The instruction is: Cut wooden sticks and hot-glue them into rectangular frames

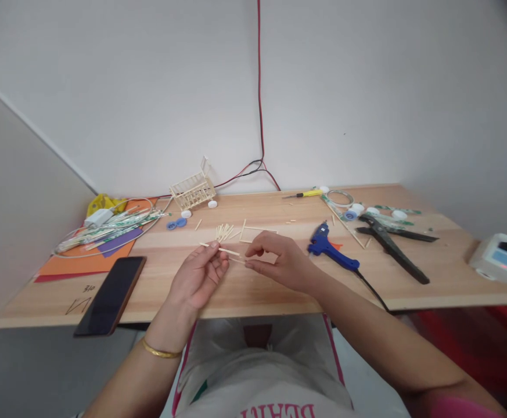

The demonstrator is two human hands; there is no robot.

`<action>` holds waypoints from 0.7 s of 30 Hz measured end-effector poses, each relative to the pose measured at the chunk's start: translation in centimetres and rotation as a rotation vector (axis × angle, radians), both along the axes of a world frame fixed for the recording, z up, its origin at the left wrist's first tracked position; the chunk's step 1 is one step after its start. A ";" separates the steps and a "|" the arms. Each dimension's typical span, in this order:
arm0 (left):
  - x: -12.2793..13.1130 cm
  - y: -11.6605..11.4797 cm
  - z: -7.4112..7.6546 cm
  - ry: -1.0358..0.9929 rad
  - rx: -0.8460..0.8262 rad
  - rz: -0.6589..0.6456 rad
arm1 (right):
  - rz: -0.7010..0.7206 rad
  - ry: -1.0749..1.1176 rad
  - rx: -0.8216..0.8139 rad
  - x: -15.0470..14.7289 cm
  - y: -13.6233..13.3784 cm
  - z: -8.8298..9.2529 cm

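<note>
Over the middle of the table, my left hand pinches a thin wooden stick between thumb and forefinger. Facing it, my right hand has thumb and forefinger near a second thin strand or stick below the first; I cannot make out whether it grips this. Just beyond the hands lie a fan of short wooden sticks and a frame made of sticks. A small stick-built cart with white cap wheels stands at the back, left of centre.
A blue glue gun and large black-handled cutters lie right, near bottle caps and a yellow-handled tool. On the left are a phone, orange paper and wrapped sticks. A power socket sits far right.
</note>
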State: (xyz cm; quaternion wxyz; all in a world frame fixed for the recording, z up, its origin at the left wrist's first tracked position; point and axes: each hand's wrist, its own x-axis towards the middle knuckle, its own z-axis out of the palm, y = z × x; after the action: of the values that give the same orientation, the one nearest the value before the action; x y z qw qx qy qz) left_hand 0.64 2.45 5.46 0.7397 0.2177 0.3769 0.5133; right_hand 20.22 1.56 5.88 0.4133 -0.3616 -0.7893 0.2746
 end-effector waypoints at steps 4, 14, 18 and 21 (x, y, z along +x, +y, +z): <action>0.3 -0.1 0.2 0.004 0.015 0.001 | 0.004 0.006 -0.016 -0.2 -0.1 0.1; 0.5 -0.2 0.0 0.033 0.008 0.007 | -0.032 0.003 -0.079 -0.2 -0.2 0.0; 0.6 -0.1 -0.4 0.030 -0.010 0.014 | -0.031 0.008 -0.086 -0.1 -0.3 0.0; 0.7 -0.1 -0.5 0.023 -0.020 0.012 | -0.035 0.006 -0.098 -0.1 -0.3 0.1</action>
State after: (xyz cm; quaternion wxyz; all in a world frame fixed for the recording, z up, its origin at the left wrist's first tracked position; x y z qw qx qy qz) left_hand 1.33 2.40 4.97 0.7344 0.2139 0.3921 0.5111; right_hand 20.09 1.25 5.94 0.4025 -0.3944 -0.7671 0.3066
